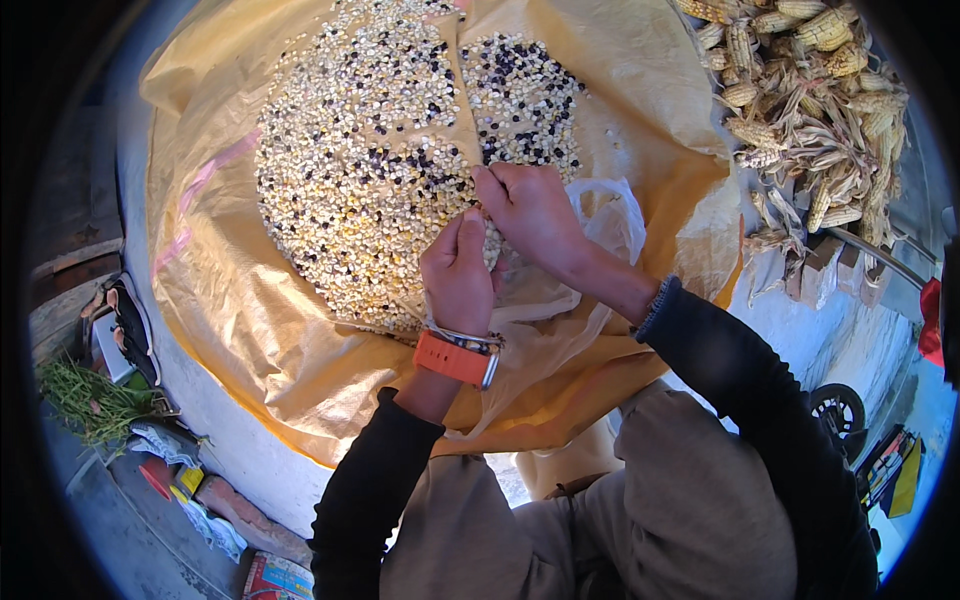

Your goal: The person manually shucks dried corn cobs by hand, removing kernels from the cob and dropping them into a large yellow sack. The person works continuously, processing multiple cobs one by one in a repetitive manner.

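Note:
My left hand (461, 270), with an orange-banded watch (456, 358) at its wrist, is closed beside my right hand (534, 214). The fingertips of both meet over a woven yellow plastic sheet (247, 352). Something pale and bumpy, perhaps a corn cob, shows partly between them; the fingers hide most of it. Loose maize kernels (360, 225), white, yellow and dark purple, lie spread on the sheet beyond and left of my hands. A translucent plastic bag (611, 217) lies under and beside my right forearm.
Dried corn cobs with husks (817, 142) are heaped at the upper right, above wooden blocks (821, 270). Shoes (131, 330) and green plants (90, 401) are at the left. A black wheel (836, 412) stands at the lower right. My knees are below the sheet's near edge.

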`<act>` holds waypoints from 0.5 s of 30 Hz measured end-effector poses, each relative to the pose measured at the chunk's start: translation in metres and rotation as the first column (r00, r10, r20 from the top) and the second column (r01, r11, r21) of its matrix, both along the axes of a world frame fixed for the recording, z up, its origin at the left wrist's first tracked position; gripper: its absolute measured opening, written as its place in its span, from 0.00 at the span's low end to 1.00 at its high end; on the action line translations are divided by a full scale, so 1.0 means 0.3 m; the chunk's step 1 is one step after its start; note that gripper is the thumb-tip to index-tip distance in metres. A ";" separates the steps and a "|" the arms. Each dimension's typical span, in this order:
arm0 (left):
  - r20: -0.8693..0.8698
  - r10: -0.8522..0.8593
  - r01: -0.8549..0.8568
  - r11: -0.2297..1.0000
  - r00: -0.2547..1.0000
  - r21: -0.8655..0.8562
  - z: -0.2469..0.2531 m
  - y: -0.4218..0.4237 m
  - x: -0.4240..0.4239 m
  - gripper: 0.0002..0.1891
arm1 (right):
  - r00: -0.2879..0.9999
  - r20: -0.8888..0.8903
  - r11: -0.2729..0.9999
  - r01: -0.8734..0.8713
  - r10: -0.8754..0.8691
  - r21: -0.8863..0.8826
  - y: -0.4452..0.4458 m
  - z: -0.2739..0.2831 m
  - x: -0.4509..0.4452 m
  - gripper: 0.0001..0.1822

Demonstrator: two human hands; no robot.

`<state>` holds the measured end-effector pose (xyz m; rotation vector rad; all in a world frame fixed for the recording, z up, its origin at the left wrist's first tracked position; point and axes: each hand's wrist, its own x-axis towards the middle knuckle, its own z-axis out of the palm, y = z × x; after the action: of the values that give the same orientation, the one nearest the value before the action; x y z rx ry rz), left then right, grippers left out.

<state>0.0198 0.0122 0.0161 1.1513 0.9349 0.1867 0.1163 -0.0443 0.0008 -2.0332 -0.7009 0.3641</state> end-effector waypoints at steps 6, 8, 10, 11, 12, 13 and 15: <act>0.120 0.028 0.010 0.951 0.992 -0.310 -0.063 0.078 -0.032 0.13 | 0.993 0.096 0.996 -0.071 0.065 0.053 0.020 0.002 -0.036 0.17; 0.105 0.072 -0.026 0.922 0.992 -0.386 -0.054 0.076 -0.033 0.14 | 0.996 0.055 0.994 -0.077 0.073 0.074 0.023 0.001 -0.030 0.17; 0.087 0.074 -0.027 0.893 0.993 -0.448 -0.018 0.069 -0.010 0.15 | 0.998 0.053 0.994 -0.051 0.046 0.099 0.006 -0.027 -0.007 0.17; 0.074 0.059 -0.017 0.883 0.996 -0.468 0.008 0.068 0.003 0.15 | 0.998 0.052 0.993 -0.037 0.031 0.110 -0.006 -0.039 0.002 0.17; 0.053 0.055 -0.022 0.876 0.997 -0.482 0.022 0.073 0.000 0.15 | 0.999 0.033 0.994 -0.038 0.035 0.099 -0.005 -0.037 -0.001 0.17; 0.091 -0.017 0.051 0.923 0.996 -0.381 0.003 0.074 -0.014 0.16 | 0.999 0.015 0.995 -0.039 0.037 0.088 -0.005 -0.032 -0.005 0.17; 0.142 -0.177 0.199 0.967 0.974 -0.161 -0.041 0.075 -0.037 0.16 | 0.999 -0.001 0.997 -0.039 0.039 0.065 -0.004 -0.032 -0.011 0.17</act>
<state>0.0088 0.0347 0.0038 1.0463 0.7099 0.0223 0.1131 -0.0454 -0.0087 -1.9599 -0.7425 0.3622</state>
